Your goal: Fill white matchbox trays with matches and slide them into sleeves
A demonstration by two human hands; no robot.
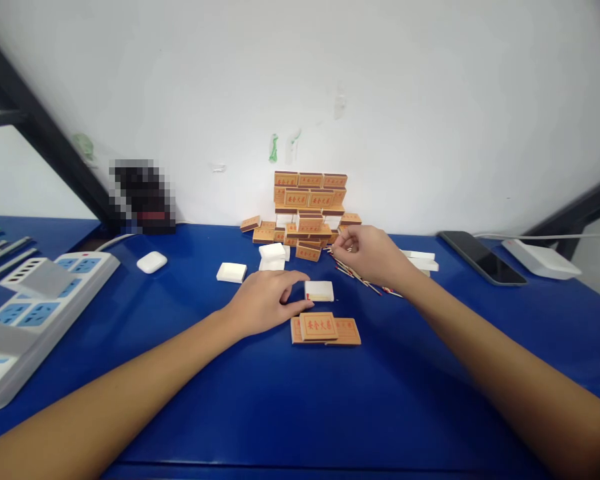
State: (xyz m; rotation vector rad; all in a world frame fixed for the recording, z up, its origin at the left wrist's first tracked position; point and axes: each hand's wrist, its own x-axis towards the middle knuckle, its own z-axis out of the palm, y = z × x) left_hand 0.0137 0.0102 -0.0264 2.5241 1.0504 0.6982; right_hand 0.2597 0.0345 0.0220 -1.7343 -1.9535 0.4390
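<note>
White cardboard matchbox tray (pixel 320 288) on the blue desk (pixel 330 413), half-open left hand (pixel 265 301) spanning its end
Right hand (pixel 373 253) pinched beside red-tipped wooden matches (pixel 357 278); either hand's hold is unclear. A left-thumb nudge could spill the tray's contents.

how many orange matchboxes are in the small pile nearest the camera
3 visible: a top matchbox, with a left matchbox and a right matchbox partly beneath it; another may be hidden.

Bright, diffuse light, stretched edges
</note>
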